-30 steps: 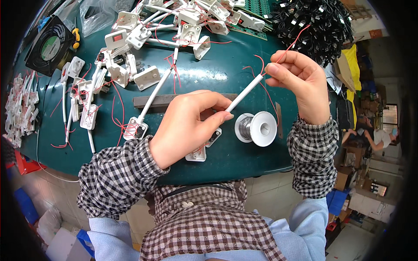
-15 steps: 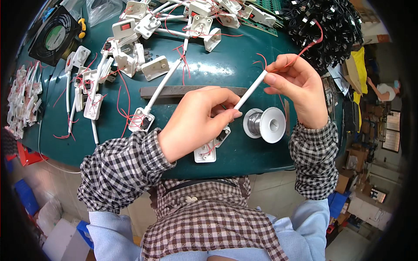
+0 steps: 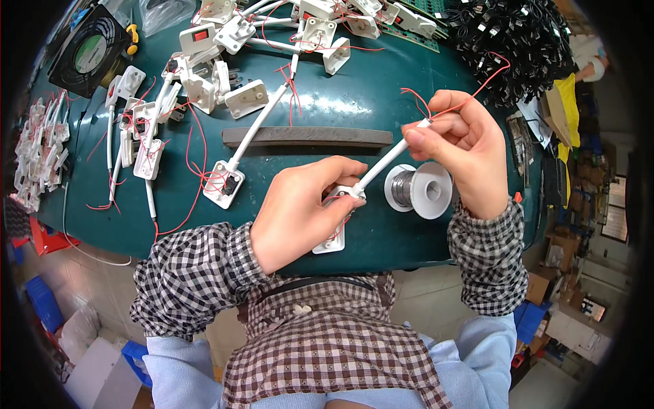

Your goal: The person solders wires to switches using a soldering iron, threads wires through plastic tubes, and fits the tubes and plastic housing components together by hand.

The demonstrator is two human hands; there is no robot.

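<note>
A slim white tube slants up to the right between my hands. My left hand is closed where the tube's lower end meets a small white plastic housing, covering much of that housing. Thumb and fingers of my right hand pinch the tube near its upper end. Thin red wires come out of that end, and one loops up past my right fingers. Just below the tube stands a white spool wound with grey wire.
A dark grey bar lies across the green table. Similar white housings with tubes and red wires spread over the left and back. A black fan is at far left, a heap of black cables at back right.
My left hand has shifted slightly down the tube to its joint with the housing. My right hand has moved slightly lower, and the red wire is looser around its fingers.
</note>
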